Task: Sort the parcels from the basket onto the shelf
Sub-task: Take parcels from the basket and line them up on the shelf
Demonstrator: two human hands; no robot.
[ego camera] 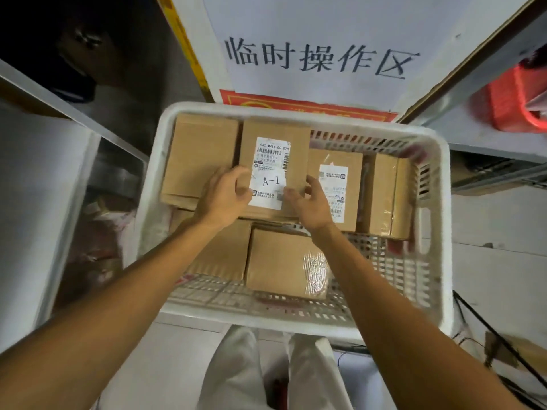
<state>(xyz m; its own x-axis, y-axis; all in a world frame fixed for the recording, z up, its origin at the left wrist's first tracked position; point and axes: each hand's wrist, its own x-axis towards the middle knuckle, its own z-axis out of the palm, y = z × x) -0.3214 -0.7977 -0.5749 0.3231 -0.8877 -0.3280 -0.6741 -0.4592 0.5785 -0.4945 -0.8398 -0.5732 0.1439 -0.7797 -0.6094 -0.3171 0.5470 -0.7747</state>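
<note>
A white slatted plastic basket (438, 220) stands in front of me with several brown cardboard parcels in it. Both hands hold one parcel (273, 134) whose white label reads A-1. My left hand (223, 196) grips its lower left side and my right hand (307, 202) grips its lower right side. The held parcel lies over other parcels. To its left lies a plain parcel (198, 155), to its right a labelled parcel (334, 187), and a taped parcel (284, 261) sits nearer to me.
Grey shelf boards (68, 110) run along the left, with dark space above. Another shelf (473, 134) on the right carries a red basket (509, 102). A white sign with black characters (319, 54) lies beyond the basket. Cables (497, 344) trail at lower right.
</note>
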